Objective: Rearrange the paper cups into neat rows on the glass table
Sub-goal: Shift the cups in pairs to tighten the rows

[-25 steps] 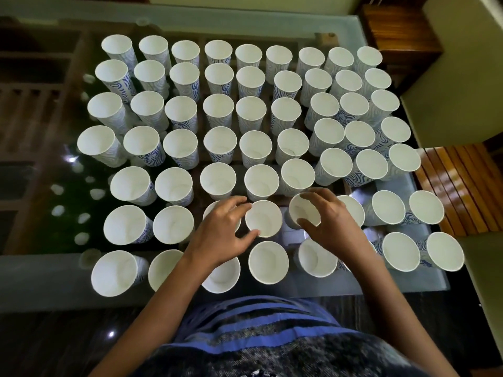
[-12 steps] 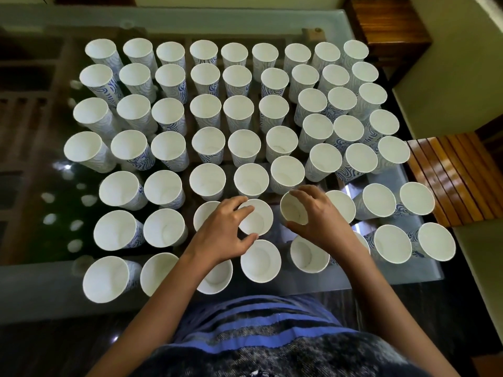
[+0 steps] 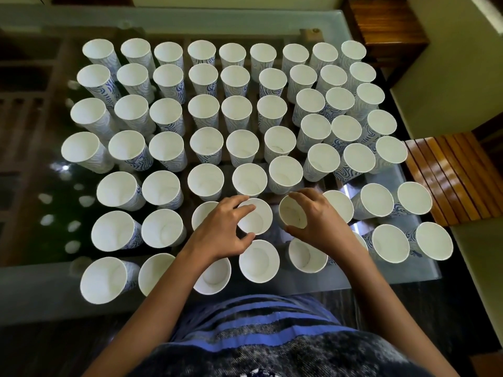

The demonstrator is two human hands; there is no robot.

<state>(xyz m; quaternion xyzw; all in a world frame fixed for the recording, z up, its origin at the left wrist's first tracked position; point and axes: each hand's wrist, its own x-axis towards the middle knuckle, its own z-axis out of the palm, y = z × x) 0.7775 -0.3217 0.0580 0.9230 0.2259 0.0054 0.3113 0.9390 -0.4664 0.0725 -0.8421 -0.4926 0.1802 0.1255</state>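
Several white paper cups with blue swirl print stand upright in rows on the glass table (image 3: 299, 20). My left hand (image 3: 220, 227) curls its fingers and thumb round the rim of one cup (image 3: 257, 217) in the second row from the front. Beside it, my right hand (image 3: 317, 221) grips a neighbouring cup (image 3: 292, 214) by its rim. The back rows (image 3: 236, 85) are tightly packed; the front three rows (image 3: 258, 261) are looser, with wider gaps on the right.
The table's near edge (image 3: 381, 281) runs just behind the front row of cups. A slatted wooden seat (image 3: 457, 175) stands at the right, a dark wooden cabinet (image 3: 386, 25) at the back right. My torso in a blue striped shirt (image 3: 258, 322) is against the front.
The view has shifted slightly, so the cups appear a little further left. My right hand has drawn its cup a bit toward the left hand's cup. Both hands keep their grips.
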